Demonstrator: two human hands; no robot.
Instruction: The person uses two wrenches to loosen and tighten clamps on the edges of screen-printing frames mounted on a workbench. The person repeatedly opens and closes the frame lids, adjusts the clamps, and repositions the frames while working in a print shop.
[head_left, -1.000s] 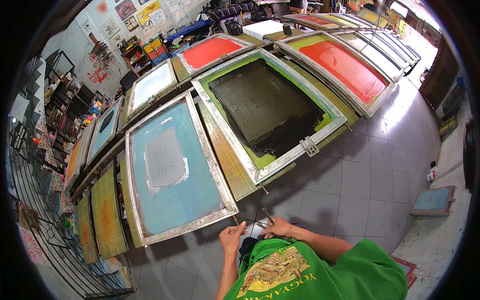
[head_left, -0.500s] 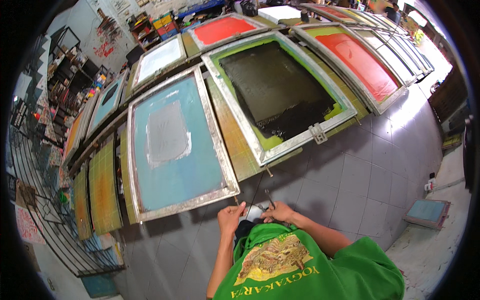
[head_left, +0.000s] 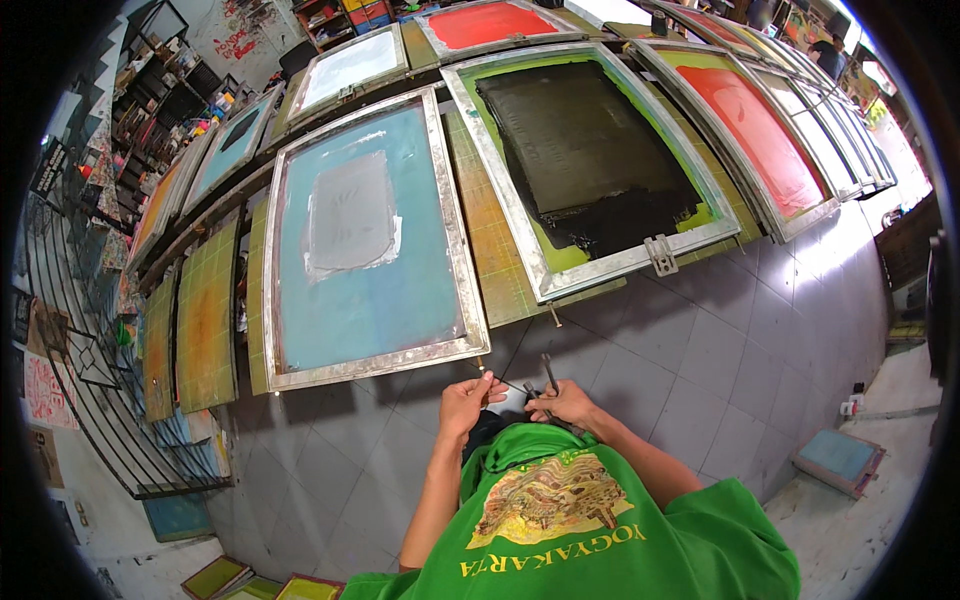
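Observation:
My left hand (head_left: 467,403) is raised just below the near right corner of a blue printing screen (head_left: 375,310) in a worn metal frame. Its thumb and fingers are pinched together beside a small bolt (head_left: 480,364) hanging under that corner. Whatever lies between the fingertips is too small to make out. Close by on the right, my right hand (head_left: 566,403) is closed around a slim dark metal hand tool (head_left: 551,374), whose end points up and away from me. The tool's exact kind is unclear. A grey patch (head_left: 350,215) covers the middle of the blue screen.
Right of the blue screen is a screen with black ink (head_left: 600,150), with a metal clamp (head_left: 661,255) on its near edge. Beyond lies a red-inked screen (head_left: 750,130). Yellowish boards (head_left: 207,320) stand at left beside a black railing (head_left: 85,400). Grey tiles (head_left: 650,340) cover the floor.
The view has tilted downward, so screens and hands sit higher in the picture. My left fingertips are slightly nearer the bolt. The dark tool stays in my right hand.

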